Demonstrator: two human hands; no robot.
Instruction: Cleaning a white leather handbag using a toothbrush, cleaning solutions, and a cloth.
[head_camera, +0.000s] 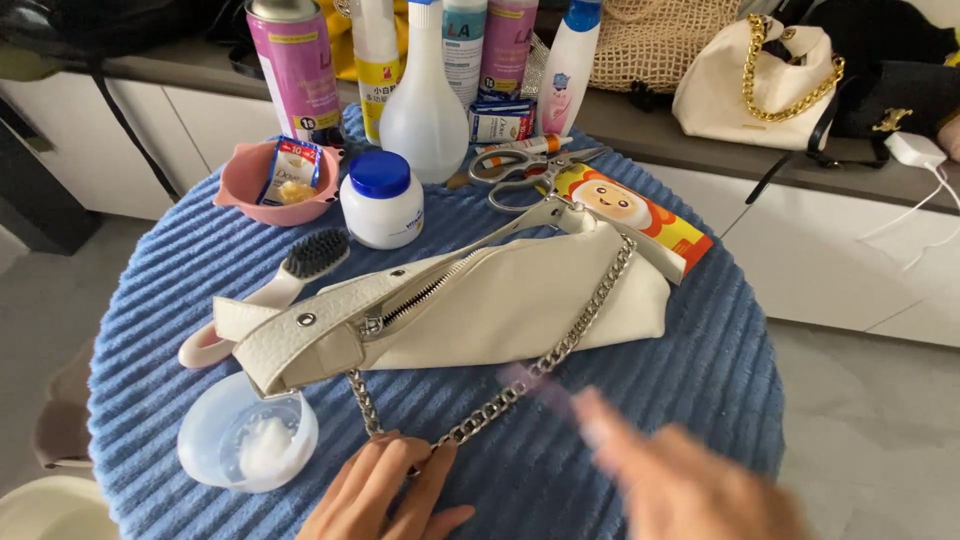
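A cream leather handbag (500, 300) lies on its side on a round table with a blue ribbed cloth (690, 370). Its silver chain strap (560, 350) loops toward the near edge. My left hand (385, 490) rests flat on the cloth, fingers apart, touching the chain's near end. My right hand (680, 480) is blurred with motion at the lower right, just beside the chain; whether it holds anything cannot be made out. A small clear dish of white cream (248, 432) sits left of my left hand.
Behind the bag are a black-bristled brush (300, 265), a white jar with a blue lid (381, 200), a pink bowl (240, 185), scissors (525, 170), an orange tube box (630, 215) and several spray bottles (425, 100). Other bags (750, 80) stand on the counter.
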